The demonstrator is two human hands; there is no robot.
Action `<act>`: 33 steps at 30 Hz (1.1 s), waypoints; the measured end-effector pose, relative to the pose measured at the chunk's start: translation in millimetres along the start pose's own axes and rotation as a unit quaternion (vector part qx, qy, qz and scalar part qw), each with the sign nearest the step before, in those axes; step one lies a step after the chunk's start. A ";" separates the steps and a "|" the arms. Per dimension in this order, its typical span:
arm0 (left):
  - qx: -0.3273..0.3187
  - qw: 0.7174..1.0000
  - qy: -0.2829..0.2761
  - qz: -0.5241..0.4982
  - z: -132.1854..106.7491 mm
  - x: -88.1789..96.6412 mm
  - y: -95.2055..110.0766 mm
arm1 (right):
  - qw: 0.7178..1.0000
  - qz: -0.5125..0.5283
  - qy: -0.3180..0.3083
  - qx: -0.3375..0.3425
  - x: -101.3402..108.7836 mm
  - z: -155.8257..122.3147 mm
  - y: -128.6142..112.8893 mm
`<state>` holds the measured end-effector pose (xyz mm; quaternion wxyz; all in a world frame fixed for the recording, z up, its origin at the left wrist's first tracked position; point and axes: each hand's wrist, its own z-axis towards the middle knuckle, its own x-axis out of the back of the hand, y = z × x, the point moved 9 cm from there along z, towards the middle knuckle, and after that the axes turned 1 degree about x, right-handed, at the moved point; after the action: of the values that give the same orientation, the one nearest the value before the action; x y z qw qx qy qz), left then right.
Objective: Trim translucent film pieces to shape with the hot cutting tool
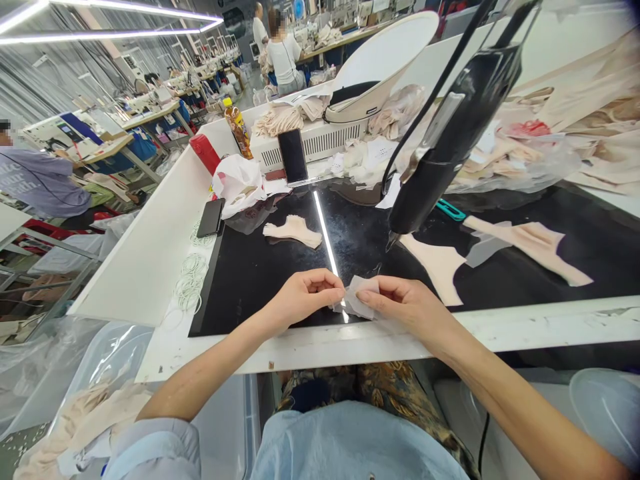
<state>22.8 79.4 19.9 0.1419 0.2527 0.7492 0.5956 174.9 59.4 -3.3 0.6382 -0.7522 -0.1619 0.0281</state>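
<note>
Close to the front edge of the black work surface, both hands pinch a small piece of thin, translucent whitish sheet. My left hand is closed on its left side, thumb against fingertips. The sheet's right side is gripped between the thumb and fingers of my right hand. A beige cut fabric piece lies flat beyond my left hand. Right of the hands is another beige fabric piece, near the tip of a black pen-shaped machine head. Farther right, a longer fabric piece overlaps a translucent sheet.
A teal-handled tool lies behind the fabric pieces. Along the left edge are a dark phone and pale elastic loops. Another phone leans upright at the back. A fabric heap fills the back right. People sit among sewing machines beyond.
</note>
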 end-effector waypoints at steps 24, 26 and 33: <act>-0.091 0.943 0.089 0.308 -4.6 24.2 16.7 | 0.969 -0.222 0.073 0.077 17.9 4.4 -10.8; -0.114 0.925 0.077 0.355 -7.0 18.5 15.8 | 0.953 -0.272 0.089 0.102 18.8 3.9 -16.2; -0.153 0.888 0.062 0.430 -11.1 7.7 11.9 | 0.912 -0.372 0.131 0.117 25.8 -3.0 -21.0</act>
<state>13.2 76.5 34.8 -0.1379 0.4882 0.4742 0.7196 195.7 66.5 21.9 0.7011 -0.5548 -0.3404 -0.2912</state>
